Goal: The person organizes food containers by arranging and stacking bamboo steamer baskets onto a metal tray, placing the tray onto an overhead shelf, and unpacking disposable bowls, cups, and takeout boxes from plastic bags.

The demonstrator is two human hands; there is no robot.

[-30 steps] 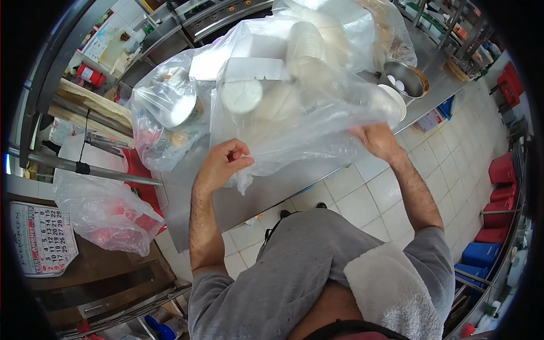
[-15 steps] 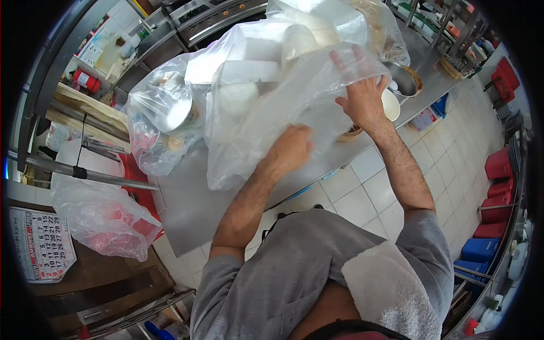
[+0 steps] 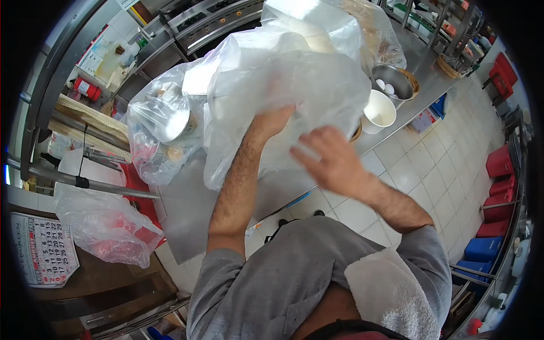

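A large clear plastic bag lies bunched over pale items on the steel table. My left hand is at the bag's middle, its fingers partly under or behind the cloudy plastic, so their grip is hidden. Just in front of the bag, nearer me and to the right, my right hand has its fingers spread, blurred by motion, and holds nothing. To its upper right stands a white tub, open at the top. Behind the tub is a metal pot with white round things inside.
A second plastic bag with a round metal lid or bowl sits at the table's left. A metal rail and a hanging plastic bag are farther left. Red bins and blue bins line the right side.
The bag's plastic has been folded back toward the far side, uncovering the white tub. My left hand has moved up and inward; my right hand has come off the bag and down toward me.
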